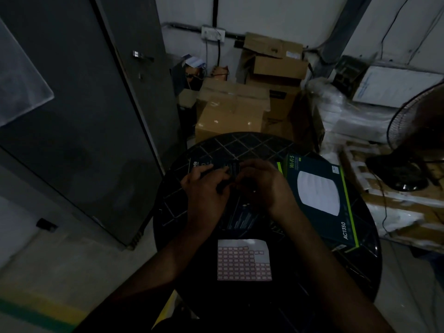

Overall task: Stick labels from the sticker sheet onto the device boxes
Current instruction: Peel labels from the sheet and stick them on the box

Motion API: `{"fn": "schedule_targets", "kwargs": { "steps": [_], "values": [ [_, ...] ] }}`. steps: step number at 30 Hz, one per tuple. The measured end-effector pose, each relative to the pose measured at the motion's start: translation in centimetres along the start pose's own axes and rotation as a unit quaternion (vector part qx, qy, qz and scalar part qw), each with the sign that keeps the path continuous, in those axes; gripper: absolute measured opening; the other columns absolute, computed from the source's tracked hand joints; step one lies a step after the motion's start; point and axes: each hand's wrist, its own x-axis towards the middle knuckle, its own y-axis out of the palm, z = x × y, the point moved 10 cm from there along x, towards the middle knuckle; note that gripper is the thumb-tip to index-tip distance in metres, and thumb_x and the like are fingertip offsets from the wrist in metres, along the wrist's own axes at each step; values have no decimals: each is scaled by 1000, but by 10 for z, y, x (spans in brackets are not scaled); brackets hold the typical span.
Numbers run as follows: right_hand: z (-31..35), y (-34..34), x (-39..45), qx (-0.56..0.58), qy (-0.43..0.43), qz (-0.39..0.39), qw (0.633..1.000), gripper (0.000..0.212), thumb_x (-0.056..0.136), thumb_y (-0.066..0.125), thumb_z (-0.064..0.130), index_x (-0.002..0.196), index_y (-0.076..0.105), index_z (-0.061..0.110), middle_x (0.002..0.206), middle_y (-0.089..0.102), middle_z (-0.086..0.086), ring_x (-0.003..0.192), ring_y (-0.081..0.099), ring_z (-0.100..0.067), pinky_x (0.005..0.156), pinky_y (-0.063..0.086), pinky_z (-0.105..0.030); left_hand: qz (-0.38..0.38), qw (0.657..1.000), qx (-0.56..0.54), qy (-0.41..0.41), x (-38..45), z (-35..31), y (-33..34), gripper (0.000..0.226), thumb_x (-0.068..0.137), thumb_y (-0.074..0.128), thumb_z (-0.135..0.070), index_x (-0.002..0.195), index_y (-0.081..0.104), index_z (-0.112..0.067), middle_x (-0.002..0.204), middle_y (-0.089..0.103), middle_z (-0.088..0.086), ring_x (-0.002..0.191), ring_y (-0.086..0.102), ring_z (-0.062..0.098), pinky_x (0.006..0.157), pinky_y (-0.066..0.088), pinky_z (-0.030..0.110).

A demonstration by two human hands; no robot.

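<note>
Dim storeroom, round bench (pixel 182 207). Both hands, left hand (pixel 206 188) & right hand (pixel 262 186), press on dark box (pixel 230 168) mid-bench; grip unclear. Sticker sheet (pixel 243 260) lies at near edge, closer to right hand.

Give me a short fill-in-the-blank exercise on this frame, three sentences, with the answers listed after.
1. The sticker sheet lies on the round table, on the side ____ to the person.
2. The boxed device marked AC1350 lies to the ____ of the right hand.
3. The left hand and the right hand meet over a ____ box in the middle of the table.

Missing words: nearest; right; dark
</note>
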Motion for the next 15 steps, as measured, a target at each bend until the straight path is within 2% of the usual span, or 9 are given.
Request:
{"fn": "schedule_targets", "kwargs": {
  "steps": [4, 8, 11, 13, 15],
  "values": [
    [-9, 1, 5, -12, 19, -42, 999, 12, 77, 82, 17, 88, 77, 17, 113, 70, -6, 101, 67, -25, 78, 58, -40, -2, 1000, 6, 8, 0, -1, -1, 21, 74, 82, -27, 93, 74, -33, 114, 68, -19, 120, 51, 11, 106, 6, 14],
    [-10, 4, 1, -10, 4, -67, 998, 11, 77, 81, 15, 88, 79, 14, 110, 72, -7, 95, 68, -30, 76, 57, -44, -5, 1000, -6, 12, 1, -2, -2, 24, 72, 84, -25, 92, 74, -33, 112, 69, -20, 117, 53, 10, 103, 15, 20],
    [6, -1, -9, -12, -45, -95, 994, 13, 78, 80, 11, 91, 79, 9, 104, 75, -8, 90, 67, -25, 75, 55, -37, 6, 1000, -6, 12, 4, 1, 0, 27, 72, 83, -24, 94, 73, -35, 113, 69, -21, 118, 52, 7, 104, 12, 17],
    [3, -3, -18, 13, -19, -106, 994, 23, 76, 81, 10, 99, 78, 8, 107, 74, -8, 98, 63, -18, 83, 52, -29, 15, 1000, -1, 12, 5, 2, 2, 26, 72, 83, -28, 95, 73, -36, 113, 68, -22, 118, 50, 6, 105, 8, 14],
    [-10, -3, -23, 39, 41, -113, 992, 37, 76, 81, 13, 112, 74, 11, 117, 71, -7, 107, 63, -17, 90, 52, -29, 18, 1000, -3, 10, 4, 3, 2, 26, 73, 83, -30, 95, 73, -37, 114, 68, -21, 118, 49, 4, 104, 6, 13]
  ]
}}
